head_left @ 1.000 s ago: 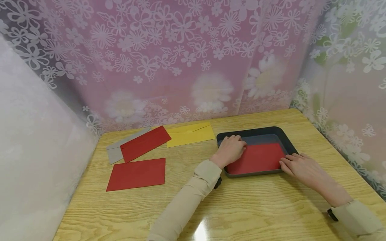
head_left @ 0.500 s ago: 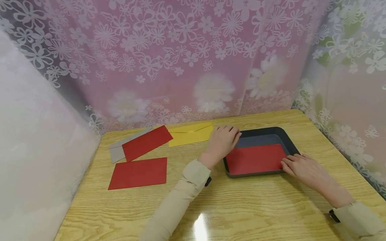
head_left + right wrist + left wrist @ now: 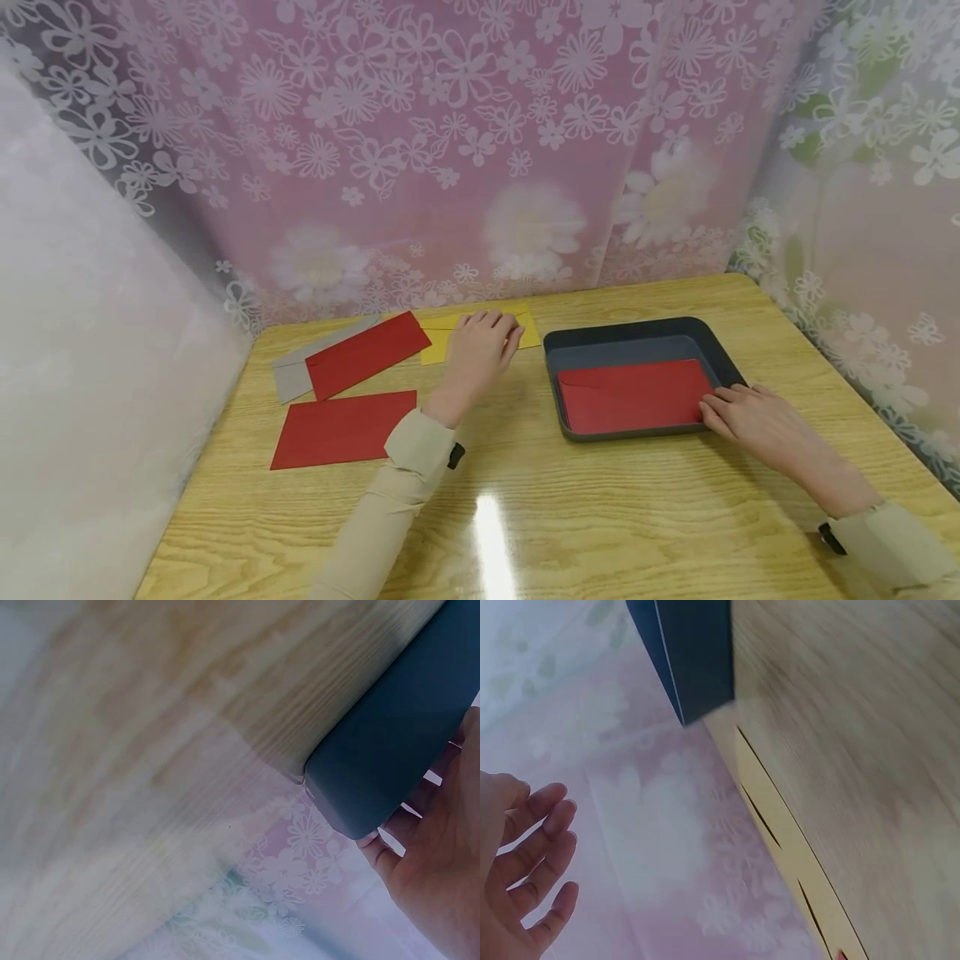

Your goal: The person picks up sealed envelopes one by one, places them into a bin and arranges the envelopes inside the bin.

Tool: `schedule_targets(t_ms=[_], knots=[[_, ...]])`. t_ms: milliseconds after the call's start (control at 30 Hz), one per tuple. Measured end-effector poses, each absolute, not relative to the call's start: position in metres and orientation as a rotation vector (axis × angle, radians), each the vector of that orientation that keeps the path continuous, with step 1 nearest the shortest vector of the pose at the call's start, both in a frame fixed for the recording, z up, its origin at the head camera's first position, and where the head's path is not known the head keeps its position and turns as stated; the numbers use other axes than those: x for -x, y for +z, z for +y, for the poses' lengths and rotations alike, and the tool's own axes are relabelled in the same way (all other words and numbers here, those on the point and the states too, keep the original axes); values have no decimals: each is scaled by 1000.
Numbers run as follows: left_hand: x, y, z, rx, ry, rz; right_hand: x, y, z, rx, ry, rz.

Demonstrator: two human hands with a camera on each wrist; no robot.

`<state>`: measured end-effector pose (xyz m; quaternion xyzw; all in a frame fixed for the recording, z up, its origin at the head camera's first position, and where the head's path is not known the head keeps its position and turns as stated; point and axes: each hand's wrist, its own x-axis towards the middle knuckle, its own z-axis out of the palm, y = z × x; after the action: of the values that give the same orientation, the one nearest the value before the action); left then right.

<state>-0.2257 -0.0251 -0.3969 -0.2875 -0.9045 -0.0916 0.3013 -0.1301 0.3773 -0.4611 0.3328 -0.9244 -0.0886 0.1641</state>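
Observation:
A dark baking tray (image 3: 630, 337) stands on the right of the table in the head view, with a red envelope (image 3: 637, 396) lying flat inside it. My right hand (image 3: 750, 417) holds the tray's near right corner, its fingers over the rim; the right wrist view shows that hand (image 3: 442, 855) against the tray wall (image 3: 390, 742). Raised over the table, my left hand (image 3: 483, 346) holds nothing and partly covers a yellow envelope (image 3: 435, 346). In the left wrist view this hand (image 3: 532, 870) has loosely bent, spread fingers.
Left of the left hand, one red envelope (image 3: 367, 354) overlaps a grey envelope (image 3: 292, 379), its end near the yellow one. Another red envelope (image 3: 330, 433) lies closer to me, under the left forearm. A floral curtain (image 3: 450, 167) hangs behind the wooden table (image 3: 600, 517).
My left hand has left the tray and moved left, over the yellow envelope, uncovering the red envelope's left end in the tray. The right hand has stayed at the tray corner.

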Motion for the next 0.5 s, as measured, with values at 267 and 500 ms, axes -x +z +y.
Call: schedule_targets(t_ms=[267, 500], knots=[[224, -402, -86, 660, -284, -2434, 130, -461, 376, -896, -201, -2686], [219, -410, -137, 530, -285, -2515, 130, -460, 374, -870, -178, -2724]])
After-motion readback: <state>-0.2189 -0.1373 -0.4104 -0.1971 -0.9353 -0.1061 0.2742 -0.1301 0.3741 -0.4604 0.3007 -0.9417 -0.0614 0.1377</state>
